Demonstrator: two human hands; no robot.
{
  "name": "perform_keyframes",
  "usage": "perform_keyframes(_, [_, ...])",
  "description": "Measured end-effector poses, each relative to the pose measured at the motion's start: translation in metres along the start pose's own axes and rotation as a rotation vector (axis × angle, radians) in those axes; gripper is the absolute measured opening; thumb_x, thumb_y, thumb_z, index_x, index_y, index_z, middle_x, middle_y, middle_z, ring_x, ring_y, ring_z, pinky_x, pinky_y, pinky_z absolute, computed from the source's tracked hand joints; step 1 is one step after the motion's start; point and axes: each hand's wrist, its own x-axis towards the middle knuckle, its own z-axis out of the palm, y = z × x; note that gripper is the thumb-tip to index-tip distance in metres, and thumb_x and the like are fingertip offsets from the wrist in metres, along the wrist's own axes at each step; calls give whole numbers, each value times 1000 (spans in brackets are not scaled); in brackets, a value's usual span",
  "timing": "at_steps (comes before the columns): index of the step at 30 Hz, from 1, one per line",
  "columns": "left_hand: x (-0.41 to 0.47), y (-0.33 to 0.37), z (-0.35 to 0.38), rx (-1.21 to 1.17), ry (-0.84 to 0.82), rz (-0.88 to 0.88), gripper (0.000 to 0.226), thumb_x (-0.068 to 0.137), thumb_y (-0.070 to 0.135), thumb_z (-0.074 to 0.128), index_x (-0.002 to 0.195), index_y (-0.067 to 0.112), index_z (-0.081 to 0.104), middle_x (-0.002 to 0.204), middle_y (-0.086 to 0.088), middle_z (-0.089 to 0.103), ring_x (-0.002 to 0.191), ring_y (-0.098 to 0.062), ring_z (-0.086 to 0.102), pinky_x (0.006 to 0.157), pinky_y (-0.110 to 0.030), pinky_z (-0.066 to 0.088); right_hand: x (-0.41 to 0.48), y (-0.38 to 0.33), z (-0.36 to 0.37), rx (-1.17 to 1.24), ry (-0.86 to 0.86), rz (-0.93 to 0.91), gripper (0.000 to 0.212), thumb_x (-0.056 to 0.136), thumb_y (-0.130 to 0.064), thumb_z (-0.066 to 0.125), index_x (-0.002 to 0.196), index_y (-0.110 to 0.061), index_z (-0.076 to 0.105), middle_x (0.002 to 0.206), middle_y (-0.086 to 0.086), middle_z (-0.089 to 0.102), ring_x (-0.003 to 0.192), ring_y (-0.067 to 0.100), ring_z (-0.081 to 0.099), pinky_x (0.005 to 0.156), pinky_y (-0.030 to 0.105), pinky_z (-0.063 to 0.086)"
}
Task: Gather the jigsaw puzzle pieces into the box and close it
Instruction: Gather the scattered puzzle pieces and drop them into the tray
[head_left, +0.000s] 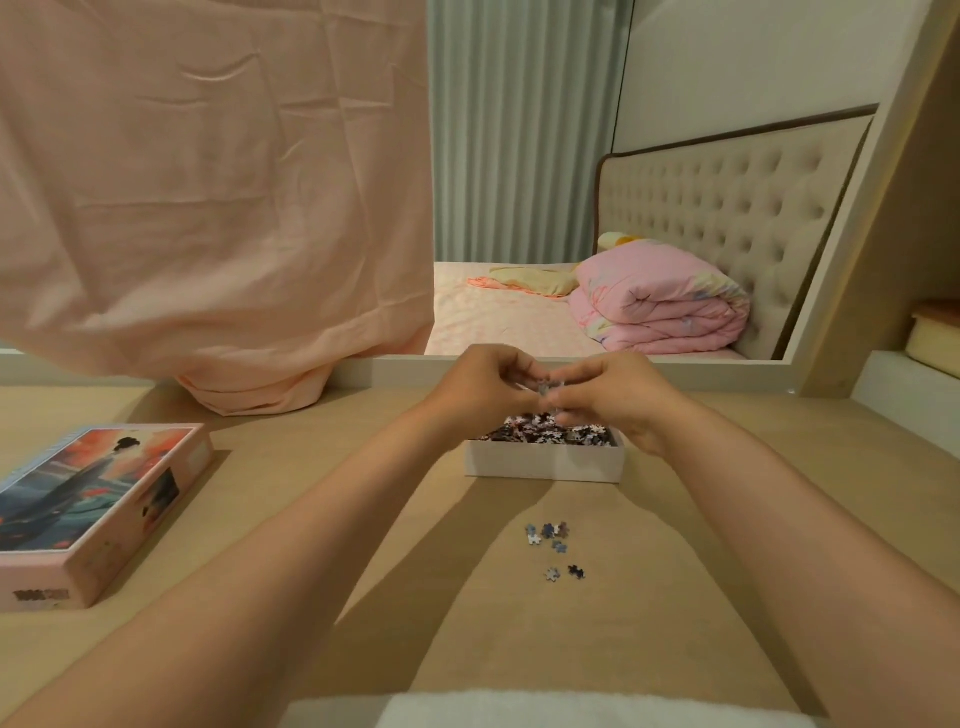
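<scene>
The pale wooden worktop carries an open white box at centre. A pink picture-printed lid lies at the left, loose puzzle pieces lie before the box, and bunched pink cloth lies at the back.

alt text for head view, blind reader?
The left hand and right hand pinch puzzle pieces above the open box of pieces on a desk. Loose pieces lie nearer the person; the illustrated lid sits at left.

No legible text, blurred dark print on near side of box lid
</scene>
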Motion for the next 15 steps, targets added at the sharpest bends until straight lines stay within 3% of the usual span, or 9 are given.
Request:
perform_keyframes(4, [25, -15, 3, 317, -11, 30, 11, 81, 26, 78, 88, 18, 75, 74, 6, 70, 59, 1, 54, 60, -22, 42, 27, 11, 1, -292, 7, -70, 17, 86, -5, 73, 103, -6, 76, 86, 15, 74, 73, 22, 67, 74, 35, 60])
perform_keyframes(7, [23, -30, 9, 460, -80, 28, 18, 92, 29, 65, 98, 18, 77, 85, 2, 72, 70, -7, 59, 61, -23, 38, 35, 25, -1, -650, -85, -134, 19, 95, -23, 64, 107, -27, 78, 79, 2, 71, 74, 18, 60, 71, 32, 48])
perform_keyframes(9, [19, -35, 9, 464, -52, 70, 19, 94, 26, 61, 102, 18, 77, 92, -1, 73, 80, -13, 62, 65, -21, 42, 33, 27, -3, -687, -87, -165, 20, 96, -27, 61, 108, -30, 77, 81, -2, 72, 77, 17, 62, 72, 31, 47])
perform_keyframes(12, [13, -36, 7, 488, -6, 149, 17, 94, 23, 63, 104, 19, 76, 97, -1, 69, 83, -13, 61, 76, -28, 48, 26, 25, -4, -667, 14, -220, 15, 93, -28, 66, 101, -25, 79, 92, -2, 76, 85, 16, 67, 78, 30, 49])
perform_keyframes(15, [1, -30, 7, 488, 25, 234, 15, 92, 24, 65, 103, 23, 75, 95, 4, 64, 80, -8, 57, 76, -26, 48, 17, 23, -8, -617, 105, -273, 7, 88, -26, 73, 90, -25, 80, 79, -11, 72, 74, 6, 65, 65, 22, 45])
